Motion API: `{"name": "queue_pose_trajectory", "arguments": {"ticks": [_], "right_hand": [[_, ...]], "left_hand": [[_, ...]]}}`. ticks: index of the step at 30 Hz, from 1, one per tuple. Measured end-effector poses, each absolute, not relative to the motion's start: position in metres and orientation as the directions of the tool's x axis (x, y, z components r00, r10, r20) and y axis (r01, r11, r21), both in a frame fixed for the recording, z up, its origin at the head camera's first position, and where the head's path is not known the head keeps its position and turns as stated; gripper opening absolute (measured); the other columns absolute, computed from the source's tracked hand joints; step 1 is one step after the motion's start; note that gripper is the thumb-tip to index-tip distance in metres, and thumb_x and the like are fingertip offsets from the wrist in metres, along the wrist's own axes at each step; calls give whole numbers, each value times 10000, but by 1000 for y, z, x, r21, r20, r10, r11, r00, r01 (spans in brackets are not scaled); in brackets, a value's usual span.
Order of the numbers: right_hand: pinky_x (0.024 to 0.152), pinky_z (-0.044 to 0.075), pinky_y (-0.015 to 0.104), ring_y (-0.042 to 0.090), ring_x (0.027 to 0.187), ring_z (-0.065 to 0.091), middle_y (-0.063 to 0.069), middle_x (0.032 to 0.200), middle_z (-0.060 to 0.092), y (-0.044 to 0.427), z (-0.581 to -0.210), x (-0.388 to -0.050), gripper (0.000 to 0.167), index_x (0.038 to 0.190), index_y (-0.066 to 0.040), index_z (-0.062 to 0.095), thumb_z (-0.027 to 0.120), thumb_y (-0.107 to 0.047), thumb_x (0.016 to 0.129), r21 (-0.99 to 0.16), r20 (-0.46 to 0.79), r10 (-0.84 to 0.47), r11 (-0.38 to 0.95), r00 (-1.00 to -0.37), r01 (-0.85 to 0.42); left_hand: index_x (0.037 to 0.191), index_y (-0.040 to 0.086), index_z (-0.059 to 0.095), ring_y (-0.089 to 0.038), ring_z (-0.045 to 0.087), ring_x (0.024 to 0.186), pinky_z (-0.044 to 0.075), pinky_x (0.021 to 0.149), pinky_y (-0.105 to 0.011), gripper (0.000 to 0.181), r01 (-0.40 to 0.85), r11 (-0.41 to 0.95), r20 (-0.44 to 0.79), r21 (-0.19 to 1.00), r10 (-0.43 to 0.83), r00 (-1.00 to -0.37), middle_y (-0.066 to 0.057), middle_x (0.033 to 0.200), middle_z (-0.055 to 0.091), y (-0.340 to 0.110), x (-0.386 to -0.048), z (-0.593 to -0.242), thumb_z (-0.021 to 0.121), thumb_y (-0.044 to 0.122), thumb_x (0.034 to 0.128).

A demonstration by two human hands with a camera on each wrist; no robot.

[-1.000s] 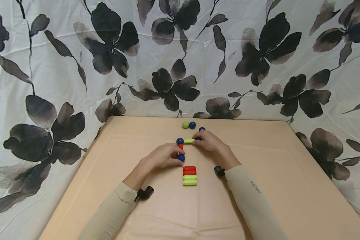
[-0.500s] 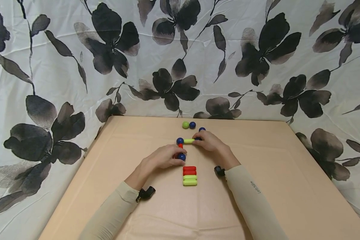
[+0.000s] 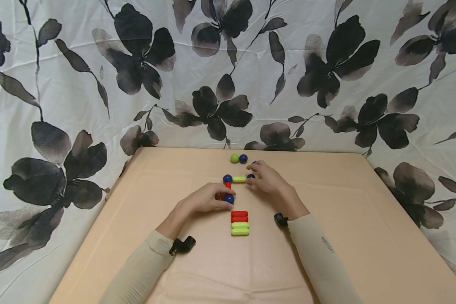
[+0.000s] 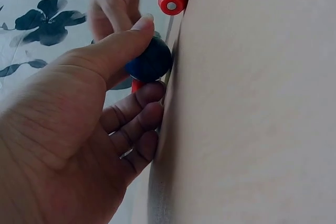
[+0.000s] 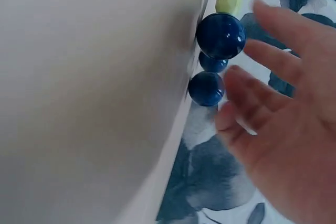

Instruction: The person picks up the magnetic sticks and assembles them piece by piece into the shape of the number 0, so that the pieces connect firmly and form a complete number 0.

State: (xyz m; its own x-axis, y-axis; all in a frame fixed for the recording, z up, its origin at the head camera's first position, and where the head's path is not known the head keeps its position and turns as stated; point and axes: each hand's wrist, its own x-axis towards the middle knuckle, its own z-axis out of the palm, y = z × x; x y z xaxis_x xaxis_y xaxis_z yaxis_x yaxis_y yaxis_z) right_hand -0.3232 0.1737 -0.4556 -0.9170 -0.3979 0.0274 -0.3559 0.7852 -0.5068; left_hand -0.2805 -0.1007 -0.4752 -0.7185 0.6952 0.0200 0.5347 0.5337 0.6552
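In the head view, a blue ball (image 3: pixel 227 178) forms a corner between a red rod (image 3: pixel 228 185) running toward the person and a light green rod (image 3: pixel 239 179) running right. My left hand (image 3: pixel 207 197) holds the blue ball (image 3: pixel 229 199) at the red rod's near end; the left wrist view has thumb and fingers around that ball (image 4: pixel 149 60). At the green rod's right end is another blue ball (image 3: pixel 251 176). My right hand (image 3: pixel 267 179) is just beside it, and in the right wrist view its fingers are spread, apart from the ball (image 5: pixel 220 36).
Two red rods (image 3: pixel 239 216) and two light green rods (image 3: pixel 240 229) lie stacked in a row nearer the person. At the table's (image 3: pixel 346 253) far edge sit a green ball (image 3: pixel 234 158) and a blue ball (image 3: pixel 243 158). One more blue ball (image 3: pixel 254 162) is mostly hidden behind the right hand.
My right hand has let go of the blue ball at the green rod's end, its fingers parting and shifting slightly right. The left hand keeps its hold, having moved only slightly.
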Motion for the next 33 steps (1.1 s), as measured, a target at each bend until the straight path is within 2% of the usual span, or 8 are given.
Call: {"name": "queue_pose_trajectory", "arguments": {"ticks": [3,6,12,16,22,27,30,33], "right_hand": [[918,520,434,252,1003,603,34,1094,628,173,-446,-313,211,1110,-156,720,753,-314,973,-547,41,-412,753,-910,-366],[809,484,369,216,883,575,10,891,635,170,-437,-302,116,928,-175,706,772,-265,960,-596,-41,-518,699,-854,-395],[758,485,328,167,797,586,-30,802,668,157,-430,-288,88,868,-189,738,794,-199,935,-635,-248,-693,644,-677,-427],[733,472,310,141,760,573,-51,773,655,149,-433,-283,89,858,-199,747,816,-196,914,-621,-311,-708,657,-634,-429],[710,449,295,144,759,564,-45,775,624,144,-434,-279,90,864,-175,732,786,-128,918,-577,-337,-674,699,-657,-422],[741,485,308,171,796,582,-22,843,646,141,-436,-279,105,963,-168,714,774,-103,905,-503,-358,-611,763,-706,-405],[737,485,315,177,800,582,-11,849,637,141,-437,-279,125,981,-178,697,786,-142,902,-439,-346,-570,800,-745,-409],[723,471,317,175,792,578,-12,836,631,141,-439,-280,144,963,-193,692,813,-247,910,-404,-321,-551,815,-770,-414]], "left_hand": [[1331,192,714,-137,556,897,471,762,-270,461,522,522,26,674,690,-724,49,1023,639,-103,-280,-476,806,377,919],[1317,192,724,-145,557,892,471,758,-268,453,503,517,30,692,676,-736,42,1007,638,-105,-280,-476,817,366,910],[1313,182,730,-163,561,884,461,743,-266,438,463,493,26,736,663,-748,26,989,637,-106,-280,-477,817,344,915],[1337,201,716,-157,566,888,466,743,-268,422,439,488,6,755,664,-748,36,1006,641,-105,-282,-481,782,347,947],[1339,209,714,-160,561,894,462,741,-274,408,415,486,-13,769,662,-750,32,1031,641,-106,-284,-481,766,350,960],[1334,207,718,-174,559,907,462,750,-288,403,397,480,-19,783,656,-755,26,1048,647,-106,-283,-480,770,343,957],[1338,201,717,-174,558,918,462,761,-293,414,378,484,-33,790,648,-761,28,1056,649,-105,-282,-480,775,343,953],[1338,192,717,-172,563,924,469,771,-290,419,367,484,-39,795,644,-764,30,1063,658,-105,-281,-480,778,339,951]]}}
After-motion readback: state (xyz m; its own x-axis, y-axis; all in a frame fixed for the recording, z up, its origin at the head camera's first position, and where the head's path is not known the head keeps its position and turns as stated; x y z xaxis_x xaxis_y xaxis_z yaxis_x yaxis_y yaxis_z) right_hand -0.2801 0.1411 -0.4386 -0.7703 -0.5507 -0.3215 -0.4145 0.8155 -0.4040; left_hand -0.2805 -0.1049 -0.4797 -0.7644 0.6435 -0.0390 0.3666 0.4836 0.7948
